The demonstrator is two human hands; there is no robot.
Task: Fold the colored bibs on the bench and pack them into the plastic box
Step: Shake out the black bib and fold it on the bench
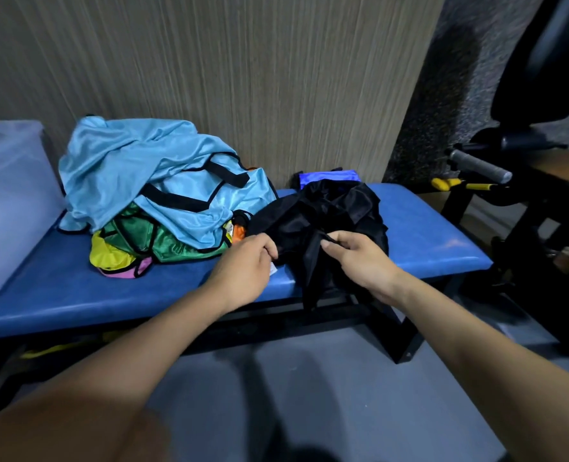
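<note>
At the frame's centre, a crumpled, glossy black bib (323,225) is pinched at its near edge by the left hand (246,265) and the right hand (359,258), both arms outstretched. It lies on the padded blue bench (426,241). A satiny heap of colored bibs (149,188) is piled centre-left. The translucent plastic box (6,201) stands at far left; its contents cannot be told.

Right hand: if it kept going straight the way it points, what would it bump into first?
The right hand points up and left and already pinches the black bib, so it would push into that cloth first. Beyond lies the light blue bib on the pile, though depth is hard to judge.
</note>
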